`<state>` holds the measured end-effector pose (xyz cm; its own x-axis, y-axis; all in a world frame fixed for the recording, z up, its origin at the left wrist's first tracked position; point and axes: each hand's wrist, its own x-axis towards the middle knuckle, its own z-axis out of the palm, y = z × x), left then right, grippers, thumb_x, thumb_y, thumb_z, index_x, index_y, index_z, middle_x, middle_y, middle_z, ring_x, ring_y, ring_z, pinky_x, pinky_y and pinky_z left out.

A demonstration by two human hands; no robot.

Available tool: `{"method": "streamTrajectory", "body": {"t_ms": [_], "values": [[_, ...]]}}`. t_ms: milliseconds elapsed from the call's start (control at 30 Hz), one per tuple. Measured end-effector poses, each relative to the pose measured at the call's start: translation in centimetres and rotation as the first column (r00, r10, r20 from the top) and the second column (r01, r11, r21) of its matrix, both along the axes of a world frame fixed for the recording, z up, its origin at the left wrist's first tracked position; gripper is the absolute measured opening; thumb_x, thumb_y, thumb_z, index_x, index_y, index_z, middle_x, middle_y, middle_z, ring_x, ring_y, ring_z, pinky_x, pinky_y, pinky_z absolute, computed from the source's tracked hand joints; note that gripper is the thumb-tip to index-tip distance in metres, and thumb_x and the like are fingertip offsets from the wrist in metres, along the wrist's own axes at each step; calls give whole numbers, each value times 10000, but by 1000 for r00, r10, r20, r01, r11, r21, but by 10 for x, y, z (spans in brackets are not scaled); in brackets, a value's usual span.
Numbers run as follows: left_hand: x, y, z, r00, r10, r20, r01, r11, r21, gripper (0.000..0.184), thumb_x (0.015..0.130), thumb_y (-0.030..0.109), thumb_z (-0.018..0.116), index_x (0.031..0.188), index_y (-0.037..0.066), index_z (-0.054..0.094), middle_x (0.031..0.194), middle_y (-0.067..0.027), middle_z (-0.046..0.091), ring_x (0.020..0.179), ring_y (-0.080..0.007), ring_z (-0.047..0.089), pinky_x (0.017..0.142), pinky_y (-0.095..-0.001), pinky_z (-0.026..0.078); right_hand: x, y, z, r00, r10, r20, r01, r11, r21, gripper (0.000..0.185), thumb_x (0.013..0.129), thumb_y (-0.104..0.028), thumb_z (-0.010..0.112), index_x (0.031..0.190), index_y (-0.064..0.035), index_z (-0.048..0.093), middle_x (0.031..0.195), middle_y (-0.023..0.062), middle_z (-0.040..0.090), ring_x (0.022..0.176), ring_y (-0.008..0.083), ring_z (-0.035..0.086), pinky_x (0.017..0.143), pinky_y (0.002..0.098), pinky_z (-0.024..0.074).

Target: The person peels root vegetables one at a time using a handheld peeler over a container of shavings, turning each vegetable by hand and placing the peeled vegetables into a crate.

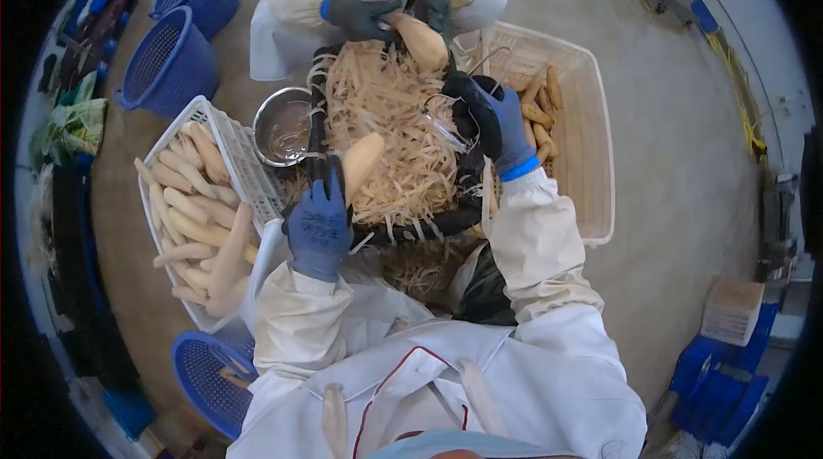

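My left hand (pixel 319 223), in a blue glove with dark finger coating, is closed around a pale peeled root vegetable (pixel 363 161) at the near left of a black-rimmed basket. Long peel strips (pixel 390 129) fill that basket. Over its right rim, my right hand (pixel 504 120), gloved the same way, grips a metal peeler (pixel 449 126) whose wire frame points left over the peelings. The peeler is apart from the root. My right fingertips are partly hidden by the dark coating.
Across the basket, a co-worker's gloved hands (pixel 364 18) hold another root (pixel 420 42). A white crate (pixel 201 112) of peeled roots stands left, beside a metal bowl (pixel 283 126) of liquid. At right, a pale crate (pixel 591 142) holds brownish roots. Blue baskets (pixel 171 60) stand far left.
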<state>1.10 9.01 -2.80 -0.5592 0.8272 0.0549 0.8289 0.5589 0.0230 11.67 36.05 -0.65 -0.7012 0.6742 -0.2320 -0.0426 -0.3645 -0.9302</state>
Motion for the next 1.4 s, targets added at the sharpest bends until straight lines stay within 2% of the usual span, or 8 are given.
{"method": "streamTrajectory", "body": {"t_ms": [167, 333, 600, 800, 833, 933, 1233, 1400], "values": [[6, 3, -9, 983, -162, -91, 166, 986, 31, 754, 748, 172, 601, 1436, 11, 338, 934, -107, 543, 830, -227, 573, 651, -318, 499, -9, -30, 2, 977, 207, 52, -206, 978, -19, 198, 925, -206, 602, 1019, -45, 669, 704, -26, 581, 526, 62, 483, 476, 195, 369], [-5, -8, 14, 997, -34, -73, 49, 976, 212, 735, 753, 185, 603, 1430, 32, 359, 904, -94, 536, 812, -232, 564, 643, -366, 491, -15, 17, -43, 986, -155, 56, 150, 984, 92, 133, 877, -126, 633, 973, -45, 677, 763, 7, 640, 601, 72, 547, 514, 227, 414], [-78, -83, 51, 525, 788, -322, -819, 571, 64, 576, 856, 186, 544, 1404, 86, 397, 921, -46, 558, 843, -162, 563, 673, -357, 451, -19, -20, -19, 978, 18, 206, -80, 951, 298, 251, 881, -262, 671, 974, -31, 695, 747, 10, 619, 550, 84, 518, 490, 232, 394], [-42, -40, -17, 964, 245, -108, -239, 969, 61, 597, 773, 280, 641, 1280, 30, 450, 983, -157, 590, 858, -294, 597, 718, -420, 492, -28, -28, -35, 978, 107, 177, -159, 937, 312, 221, 869, -240, 693, 934, -29, 689, 690, 42, 616, 495, 123, 552, 461, 250, 444], [-32, -35, 0, 926, 22, 378, 13, 996, -89, 632, 791, 270, 627, 1316, -11, 417, 1068, -202, 602, 921, -325, 619, 764, -440, 505, -28, -26, -39, 976, 119, 180, -173, 930, 324, 212, 870, -230, 692, 935, -28, 689, 695, 46, 621, 502, 124, 558, 466, 254, 452], [17, -4, -39, 749, -223, 624, 390, 909, -144, 791, 751, 287, 622, 1406, -54, 339, 1057, -235, 648, 944, -358, 646, 806, -441, 519, -23, -14, -60, 910, 197, 366, -339, 861, 378, 208, 871, -188, 682, 964, -2, 686, 772, 59, 672, 618, 140, 624, 540, 294, 508], [72, 59, -188, 516, -607, 604, 716, 693, 85, 405, 760, 188, 600, 1130, 23, 586, 923, -168, 665, 856, -332, 660, 724, -438, 523, -12, -24, -78, 742, 153, 653, -668, 256, 699, 313, 833, -280, 676, 1036, -42, 670, 942, 176, 683, 902, 349, 643, 778, 391, 496], [77, 57, -166, 721, -570, 394, 621, 784, -2, 379, 793, 208, 578, 1104, -7, 602, 898, -159, 658, 831, -301, 647, 697, -421, 485, -12, -35, -77, 609, 133, 782, -792, 48, 609, 302, 851, -307, 641, 1014, -53, 652, 954, 194, 665, 956, 364, 621, 809, 425, 489]]}}
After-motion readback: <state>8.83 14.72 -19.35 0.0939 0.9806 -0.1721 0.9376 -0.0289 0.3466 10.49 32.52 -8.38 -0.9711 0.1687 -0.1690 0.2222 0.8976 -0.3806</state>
